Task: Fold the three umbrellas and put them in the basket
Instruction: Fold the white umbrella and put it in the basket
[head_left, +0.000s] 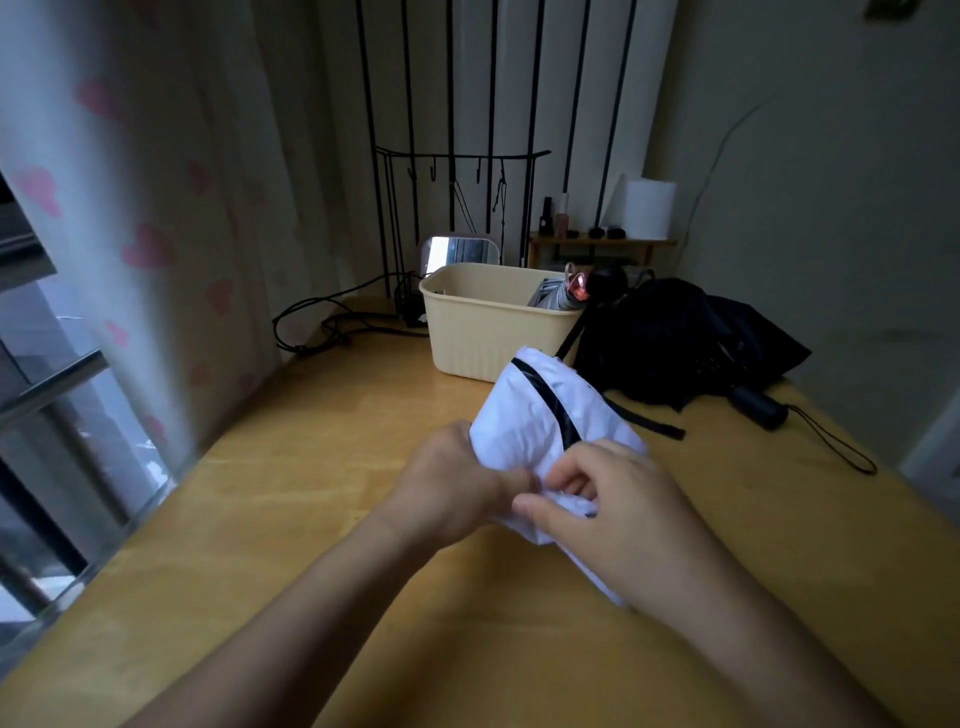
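A white umbrella with a black trim and a black strap is bunched up over the middle of the wooden table. My left hand grips its left side. My right hand pinches its fabric near the lower end. Behind it stands the cream basket, with a folded grey umbrella leaning in its right corner. A black umbrella lies loosely collapsed to the right of the basket, its handle and wrist loop pointing toward me.
A black cable coils on the table left of the basket. A small mirror and a black wire rack stand behind it. A wooden shelf with bottles and a paper roll sits at the back right. Curtain and window are left.
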